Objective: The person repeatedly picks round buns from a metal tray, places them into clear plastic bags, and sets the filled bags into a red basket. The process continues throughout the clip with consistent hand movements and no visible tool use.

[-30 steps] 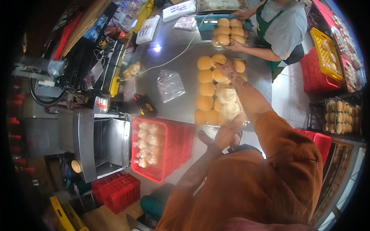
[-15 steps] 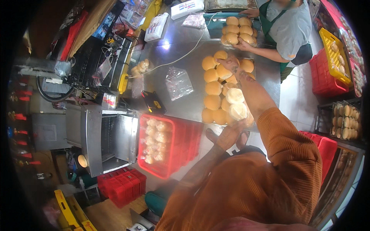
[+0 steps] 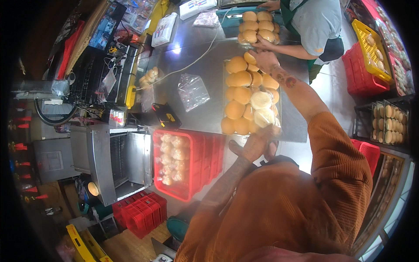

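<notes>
Golden round buns [image 3: 236, 95] lie in rows at the near end of the metal table. Two buns with pale sides up [image 3: 263, 117] rest on top of them, with clear plastic [image 3: 278, 125] around their right side. My right hand [image 3: 265, 61] reaches to the far end of the rows, its fingers closed on a tilted bun [image 3: 249, 58]. Close to the near pale bun, my left hand [image 3: 256, 144] is closed at the rows' near edge; its fingertips are partly hidden and what they grip is unclear.
Across the table, a co-worker's hand [image 3: 263, 43] holds a bagged block of buns [image 3: 257, 28]. An empty-looking clear bag [image 3: 193, 92] lies left of the rows, near a white cable [image 3: 192, 65]. A red crate [image 3: 192, 163] with bagged buns stands by the table's near left.
My right hand has moved farther away along the rows and now grips a tilted bun at the far end. My left hand stays at the near edge. The whole view has shifted slightly.
</notes>
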Tool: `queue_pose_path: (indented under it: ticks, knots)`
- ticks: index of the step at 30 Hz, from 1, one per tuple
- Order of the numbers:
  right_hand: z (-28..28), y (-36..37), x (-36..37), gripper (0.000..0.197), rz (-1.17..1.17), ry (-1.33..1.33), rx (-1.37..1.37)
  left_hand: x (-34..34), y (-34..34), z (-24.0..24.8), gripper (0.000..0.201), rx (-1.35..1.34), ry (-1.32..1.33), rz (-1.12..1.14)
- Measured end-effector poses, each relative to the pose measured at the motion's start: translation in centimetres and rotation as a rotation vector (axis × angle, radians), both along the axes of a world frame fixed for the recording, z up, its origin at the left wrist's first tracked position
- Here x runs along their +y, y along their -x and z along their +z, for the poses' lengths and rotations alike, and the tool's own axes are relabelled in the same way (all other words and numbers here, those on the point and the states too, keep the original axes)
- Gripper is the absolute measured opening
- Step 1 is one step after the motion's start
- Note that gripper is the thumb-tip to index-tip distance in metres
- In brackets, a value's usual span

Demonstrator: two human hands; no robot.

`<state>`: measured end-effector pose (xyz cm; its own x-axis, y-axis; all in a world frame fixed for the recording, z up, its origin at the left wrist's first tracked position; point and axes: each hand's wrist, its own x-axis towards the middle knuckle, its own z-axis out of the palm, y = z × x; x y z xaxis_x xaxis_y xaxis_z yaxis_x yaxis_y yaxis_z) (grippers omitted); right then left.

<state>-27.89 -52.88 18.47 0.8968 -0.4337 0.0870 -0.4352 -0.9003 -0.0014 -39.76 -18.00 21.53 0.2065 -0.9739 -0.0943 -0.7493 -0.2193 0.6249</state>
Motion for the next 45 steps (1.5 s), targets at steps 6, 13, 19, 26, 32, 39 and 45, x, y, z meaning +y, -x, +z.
queue_pose_path:
  ticks: [6, 13, 19, 26, 32, 39, 45]
  knots:
    - [3.1, 12.6, 2.3, 0.082, -0.083, -1.063, -0.491, -0.6, -0.6, -1.3, 0.055, 0.166, 0.089, 0.064]
    - [3.9, 32.9, 14.7, 0.082, -0.264, -2.001, -0.493, -2.9, -1.9, 0.8, 0.069, 0.258, 0.098, -0.039]
    - [2.1, 31.9, 19.0, 0.081, -0.4, -1.919, -0.369, -4.1, -2.9, 3.2, 0.074, 0.204, 0.035, -0.341]
    - [6.2, 29.6, 21.8, 0.075, -0.267, -1.823, -1.053, -3.6, -5.5, 7.2, 0.089, 0.242, 0.157, -0.403]
    - [9.2, 26.0, 24.3, 0.06, -0.403, -0.773, -0.68, -3.6, -6.6, 8.1, 0.089, 0.536, 0.201, -0.387]
    - [5.9, 20.7, 22.2, 0.04, -0.487, -0.15, -0.285, -4.1, -4.4, 7.5, 0.092, 0.458, 0.246, -0.33]
    - [12.5, 22.9, 19.7, 0.04, -0.292, -0.169, -0.386, -4.8, -9.3, 10.3, 0.082, 0.705, 0.165, -0.06]
